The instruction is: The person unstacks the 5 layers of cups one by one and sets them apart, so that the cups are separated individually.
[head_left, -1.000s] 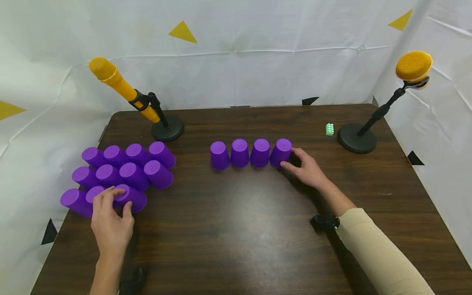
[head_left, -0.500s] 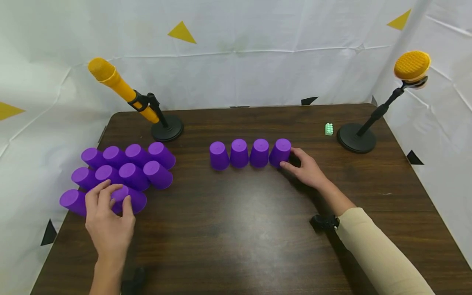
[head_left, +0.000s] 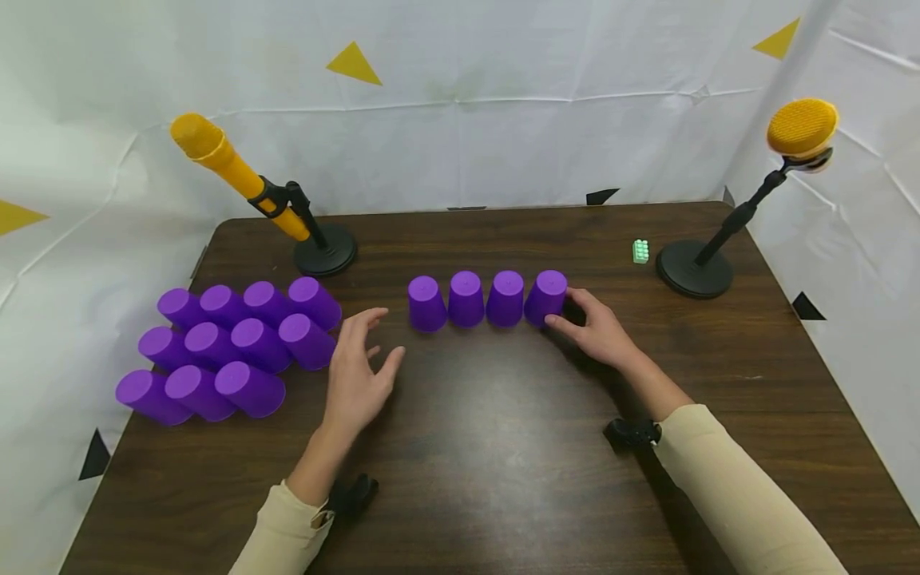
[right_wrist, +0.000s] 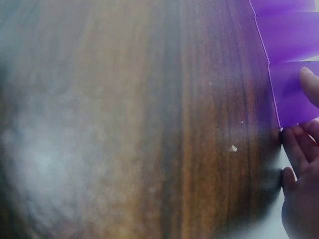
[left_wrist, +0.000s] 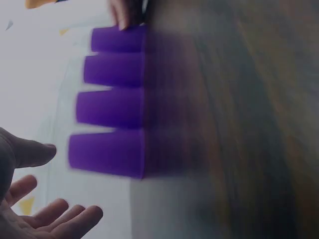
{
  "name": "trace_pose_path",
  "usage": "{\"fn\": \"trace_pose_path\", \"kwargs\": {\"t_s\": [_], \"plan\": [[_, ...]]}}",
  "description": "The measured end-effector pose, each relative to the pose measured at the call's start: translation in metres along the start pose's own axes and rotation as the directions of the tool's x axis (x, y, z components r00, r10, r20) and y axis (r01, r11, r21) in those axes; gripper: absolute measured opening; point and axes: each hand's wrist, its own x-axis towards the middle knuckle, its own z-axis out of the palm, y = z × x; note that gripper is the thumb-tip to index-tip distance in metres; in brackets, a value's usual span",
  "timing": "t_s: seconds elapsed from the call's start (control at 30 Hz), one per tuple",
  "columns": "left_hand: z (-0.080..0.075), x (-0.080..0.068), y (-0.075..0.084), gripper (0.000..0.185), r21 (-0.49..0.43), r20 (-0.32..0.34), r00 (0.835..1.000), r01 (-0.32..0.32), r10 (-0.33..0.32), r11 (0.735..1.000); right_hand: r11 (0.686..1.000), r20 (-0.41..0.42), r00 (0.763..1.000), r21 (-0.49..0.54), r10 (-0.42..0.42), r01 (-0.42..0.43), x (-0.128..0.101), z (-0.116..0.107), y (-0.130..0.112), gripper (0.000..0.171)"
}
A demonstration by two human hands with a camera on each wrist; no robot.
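Several purple cups stand upside down in a short row at the middle of the table. My right hand holds the rightmost cup, thumb at its front and fingers along its right side; in the right wrist view the thumb lies against the cup wall. My left hand is in the gap between this row and a larger group of cups on the left. Its fingers are spread and bent a little, holding nothing. In the left wrist view the leftmost cup of the row is just beyond the thumb.
Three rows of upside-down cups fill the table's left side. A yellow microphone on a black stand is behind them. At the right back are a second yellow microphone on its stand and a small green brick. White sheeting hangs behind the table.
My left hand has left the front row of the left group and moved right, coming away with nothing. The cups there are uncovered. My right hand stays at its cup.
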Motion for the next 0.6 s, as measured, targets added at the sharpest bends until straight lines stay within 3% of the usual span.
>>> {"fn": "trace_pose_path", "kwargs": {"t_s": [0.17,0.33,0.6], "plan": [[0.031,0.022,-0.001,0.059,0.015,0.046,0.998,-0.034,0.033,0.999,1.0,0.002,1.0,-0.001,0.003,-0.003,-0.001,0.0,-0.001,0.06],[0.052,0.037,-0.005,0.06,0.081,0.087,0.995,-0.066,0.059,0.995,1.0,0.003,1.0,-0.001,0.007,-0.007,0.0,0.001,0.0,0.06],[0.064,0.049,-0.007,0.039,0.062,0.019,0.999,-0.031,0.03,0.998,1.0,-0.001,1.0,0.006,-0.001,0.001,0.0,0.001,0.0,0.059]]}}
